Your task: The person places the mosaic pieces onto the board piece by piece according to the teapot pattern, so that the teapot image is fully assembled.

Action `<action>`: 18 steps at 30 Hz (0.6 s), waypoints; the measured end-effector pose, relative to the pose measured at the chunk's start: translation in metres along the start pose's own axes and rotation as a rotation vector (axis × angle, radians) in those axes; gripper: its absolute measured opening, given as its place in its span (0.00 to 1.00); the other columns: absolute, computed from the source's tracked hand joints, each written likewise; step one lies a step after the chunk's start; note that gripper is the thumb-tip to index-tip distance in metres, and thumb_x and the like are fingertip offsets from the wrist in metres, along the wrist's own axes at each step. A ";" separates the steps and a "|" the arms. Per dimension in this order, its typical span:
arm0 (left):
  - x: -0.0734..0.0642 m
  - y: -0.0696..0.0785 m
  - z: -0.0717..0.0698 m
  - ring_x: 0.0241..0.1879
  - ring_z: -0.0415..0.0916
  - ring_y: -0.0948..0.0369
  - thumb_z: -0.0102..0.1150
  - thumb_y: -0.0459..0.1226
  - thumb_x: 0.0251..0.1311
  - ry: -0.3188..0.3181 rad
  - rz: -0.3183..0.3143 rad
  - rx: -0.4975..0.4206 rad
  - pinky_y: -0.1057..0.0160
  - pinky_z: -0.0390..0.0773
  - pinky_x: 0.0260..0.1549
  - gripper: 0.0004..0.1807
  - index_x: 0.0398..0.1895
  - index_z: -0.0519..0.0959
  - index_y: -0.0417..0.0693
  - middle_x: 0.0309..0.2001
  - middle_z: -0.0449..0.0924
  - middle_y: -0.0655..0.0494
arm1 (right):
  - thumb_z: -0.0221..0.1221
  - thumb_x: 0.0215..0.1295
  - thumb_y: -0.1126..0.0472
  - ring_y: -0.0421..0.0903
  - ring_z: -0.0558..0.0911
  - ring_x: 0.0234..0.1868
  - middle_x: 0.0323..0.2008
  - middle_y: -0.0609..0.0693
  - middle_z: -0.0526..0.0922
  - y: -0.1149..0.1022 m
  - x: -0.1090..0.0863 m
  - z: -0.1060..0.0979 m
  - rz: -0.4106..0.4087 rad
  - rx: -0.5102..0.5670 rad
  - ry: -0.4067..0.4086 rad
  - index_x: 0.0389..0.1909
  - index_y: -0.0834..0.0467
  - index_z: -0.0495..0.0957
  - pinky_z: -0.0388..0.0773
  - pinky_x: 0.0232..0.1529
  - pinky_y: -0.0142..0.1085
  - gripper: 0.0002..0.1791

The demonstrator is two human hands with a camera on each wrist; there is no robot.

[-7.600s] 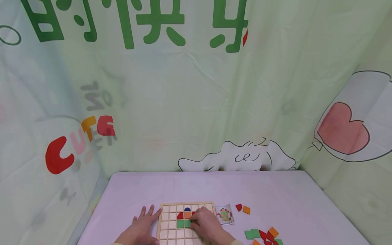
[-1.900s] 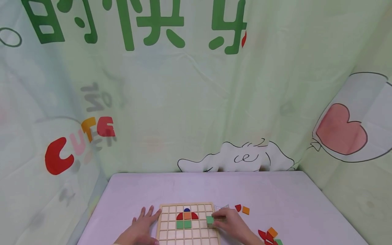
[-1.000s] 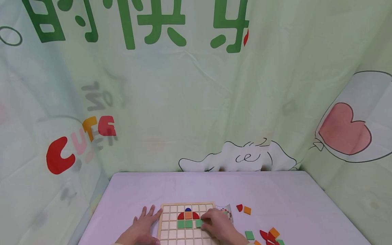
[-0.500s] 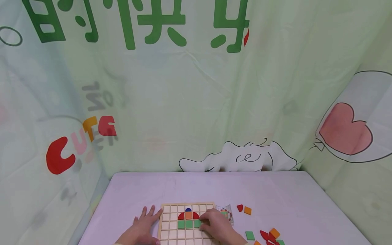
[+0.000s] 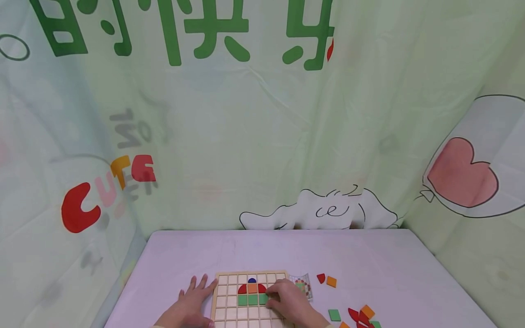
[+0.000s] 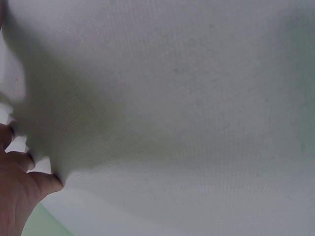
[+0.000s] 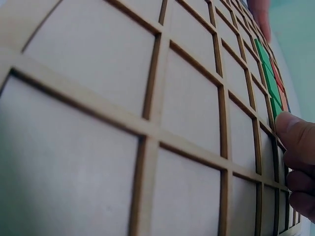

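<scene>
In the head view a wooden grid board (image 5: 231, 314) lies on the table. A blue half-round tile (image 5: 252, 281) sits in its top row. Below it, an orange square tile (image 5: 252, 288) lies between red quarter-round tiles (image 5: 242, 289). Three green square tiles (image 5: 253, 299) form the row under those. My right hand (image 5: 289, 298) pinches the rightmost green tile at its right edge, fingers curled; in the right wrist view the thumb (image 7: 290, 125) touches that tile's end. My left hand (image 5: 192, 301), fingers spread, rests by the board's left edge. The right hand covers some cells.
A small printed pattern card (image 5: 303, 284) lies right of the board, partly behind my right hand. Farther right are a red tile (image 5: 321, 278), an orange tile (image 5: 331, 282), a green tile (image 5: 334, 315) and a mixed pile of tiles (image 5: 362, 316).
My right hand has brought a green square tile from the right side onto the board, setting it beside the other two greens. The left hand has stayed put.
</scene>
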State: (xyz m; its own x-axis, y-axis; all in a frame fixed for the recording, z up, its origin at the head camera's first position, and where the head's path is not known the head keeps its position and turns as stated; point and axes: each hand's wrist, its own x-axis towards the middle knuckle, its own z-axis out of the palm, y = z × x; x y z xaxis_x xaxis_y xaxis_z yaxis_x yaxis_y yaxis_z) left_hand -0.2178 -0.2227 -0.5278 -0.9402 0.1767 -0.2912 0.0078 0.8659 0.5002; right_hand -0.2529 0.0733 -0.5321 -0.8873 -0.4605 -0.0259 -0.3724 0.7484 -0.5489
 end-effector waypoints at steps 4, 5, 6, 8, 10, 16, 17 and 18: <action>0.000 0.000 0.000 0.78 0.38 0.26 0.85 0.43 0.34 0.003 0.003 0.008 0.17 0.46 0.65 0.60 0.76 0.65 0.46 0.79 0.53 0.30 | 0.72 0.60 0.58 0.36 0.78 0.38 0.37 0.43 0.88 -0.002 0.000 0.000 -0.009 -0.019 0.012 0.42 0.56 0.90 0.84 0.46 0.39 0.10; 0.000 0.000 0.000 0.78 0.38 0.26 0.85 0.43 0.34 0.004 0.005 0.009 0.17 0.46 0.65 0.60 0.76 0.65 0.46 0.79 0.53 0.30 | 0.72 0.60 0.58 0.36 0.78 0.38 0.37 0.43 0.88 -0.002 0.000 0.000 -0.010 -0.021 0.014 0.42 0.56 0.90 0.84 0.46 0.39 0.10; 0.000 -0.001 0.000 0.78 0.38 0.26 0.85 0.43 0.34 0.005 0.007 0.011 0.17 0.46 0.65 0.60 0.76 0.65 0.46 0.78 0.53 0.30 | 0.71 0.60 0.59 0.36 0.78 0.38 0.37 0.43 0.88 -0.003 0.000 0.000 -0.012 -0.022 0.013 0.41 0.56 0.90 0.83 0.46 0.39 0.10; 0.000 0.000 0.000 0.78 0.39 0.25 0.85 0.43 0.34 0.006 0.009 0.013 0.17 0.46 0.65 0.60 0.76 0.65 0.46 0.78 0.53 0.30 | 0.71 0.60 0.59 0.35 0.78 0.38 0.37 0.43 0.88 -0.003 0.000 -0.001 -0.012 -0.020 0.008 0.41 0.56 0.90 0.83 0.46 0.38 0.09; -0.001 0.000 0.000 0.78 0.39 0.26 0.85 0.43 0.34 0.005 0.007 0.012 0.17 0.46 0.65 0.60 0.76 0.66 0.46 0.78 0.53 0.30 | 0.71 0.60 0.60 0.35 0.78 0.38 0.36 0.43 0.88 -0.003 0.000 -0.001 -0.014 -0.018 0.002 0.41 0.56 0.90 0.83 0.45 0.38 0.09; 0.000 0.001 0.000 0.78 0.39 0.26 0.85 0.43 0.34 0.001 -0.009 0.006 0.18 0.46 0.65 0.59 0.76 0.66 0.47 0.78 0.53 0.31 | 0.70 0.61 0.60 0.34 0.77 0.37 0.36 0.42 0.87 -0.003 0.001 -0.001 -0.004 -0.011 -0.015 0.41 0.56 0.90 0.83 0.45 0.37 0.09; 0.000 0.001 0.000 0.78 0.39 0.26 0.85 0.43 0.34 0.000 -0.011 0.005 0.18 0.46 0.66 0.59 0.76 0.66 0.47 0.78 0.53 0.31 | 0.70 0.61 0.60 0.35 0.77 0.37 0.36 0.42 0.87 -0.003 0.001 -0.001 -0.004 -0.011 -0.016 0.41 0.56 0.90 0.83 0.45 0.37 0.09; 0.000 0.001 0.000 0.78 0.39 0.26 0.85 0.43 0.35 -0.001 -0.014 0.006 0.18 0.46 0.66 0.59 0.76 0.66 0.47 0.79 0.53 0.31 | 0.70 0.61 0.60 0.35 0.77 0.37 0.36 0.42 0.87 -0.003 0.001 -0.001 -0.007 -0.011 -0.016 0.41 0.56 0.90 0.83 0.44 0.37 0.09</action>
State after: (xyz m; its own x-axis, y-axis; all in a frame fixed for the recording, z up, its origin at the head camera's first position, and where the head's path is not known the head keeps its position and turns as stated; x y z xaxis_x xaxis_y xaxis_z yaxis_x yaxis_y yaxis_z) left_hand -0.2180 -0.2217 -0.5275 -0.9399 0.1650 -0.2988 -0.0034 0.8709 0.4915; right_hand -0.2531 0.0714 -0.5295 -0.8801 -0.4734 -0.0358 -0.3816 0.7502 -0.5400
